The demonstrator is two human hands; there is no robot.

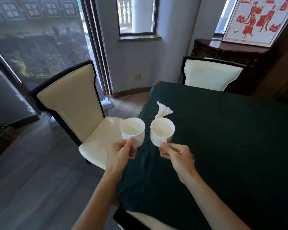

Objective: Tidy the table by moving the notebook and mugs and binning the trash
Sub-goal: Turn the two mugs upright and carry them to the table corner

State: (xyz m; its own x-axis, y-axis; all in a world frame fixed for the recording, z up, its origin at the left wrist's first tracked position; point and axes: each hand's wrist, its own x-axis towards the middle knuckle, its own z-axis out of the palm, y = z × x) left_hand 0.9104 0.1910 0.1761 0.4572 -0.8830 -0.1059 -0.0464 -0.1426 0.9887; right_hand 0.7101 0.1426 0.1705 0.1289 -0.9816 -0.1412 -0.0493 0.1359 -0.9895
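Two empty white mugs are held up in the air at the table's left edge. My left hand (121, 151) grips the handle of the left mug (133, 131), which hangs over the gap between the chair and the table. My right hand (176, 154) pinches the handle of the right mug (162, 131), above the dark green tablecloth (223, 138). A crumpled white tissue (163, 110) lies on the cloth just behind the right mug. No notebook or bin is in view.
A cream chair with a black frame (70, 100) stands left of the table, its seat under the left mug. A second cream chair (211, 75) is at the table's far end. A dark wooden cabinet (226, 52) stands behind it. Grey floor lies to the left.
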